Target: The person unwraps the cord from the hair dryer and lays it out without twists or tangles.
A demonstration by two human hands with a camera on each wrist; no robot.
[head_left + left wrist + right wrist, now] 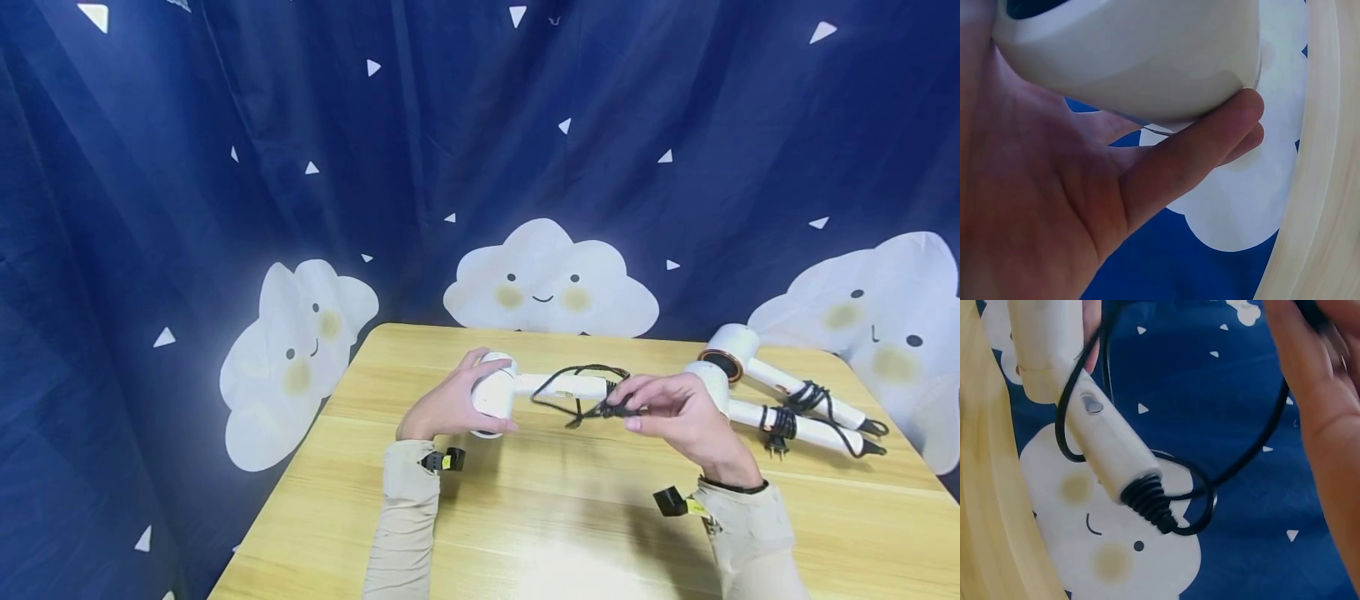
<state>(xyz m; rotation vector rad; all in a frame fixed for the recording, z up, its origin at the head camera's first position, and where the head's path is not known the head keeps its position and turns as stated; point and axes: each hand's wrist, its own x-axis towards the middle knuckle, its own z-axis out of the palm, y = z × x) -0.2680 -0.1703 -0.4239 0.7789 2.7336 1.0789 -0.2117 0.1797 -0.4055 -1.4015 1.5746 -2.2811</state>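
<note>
A white hair dryer (564, 386) is held up over the table, its handle pointing right in the head view. My left hand (452, 400) grips the round head of it, thumb on the near side and fingers on the far side. Between thumb and fingertips, my right hand (686, 417) pinches the black power cord (577, 408) near its plug end, which the fingers mostly hide. Loose loops of this cord circle the handle. In the right wrist view, the cord leaves a ribbed black sleeve (1149, 501) at the handle's end, and a grey switch (1092, 404) shows on the handle.
Two more white hair dryers lie at the table's right, the rear one (735, 343) and the front one (813, 429), cords wrapped round their handles. The right hand partly covers the front one's head. Behind the wooden table (555, 508) hangs a blue curtain (480, 125).
</note>
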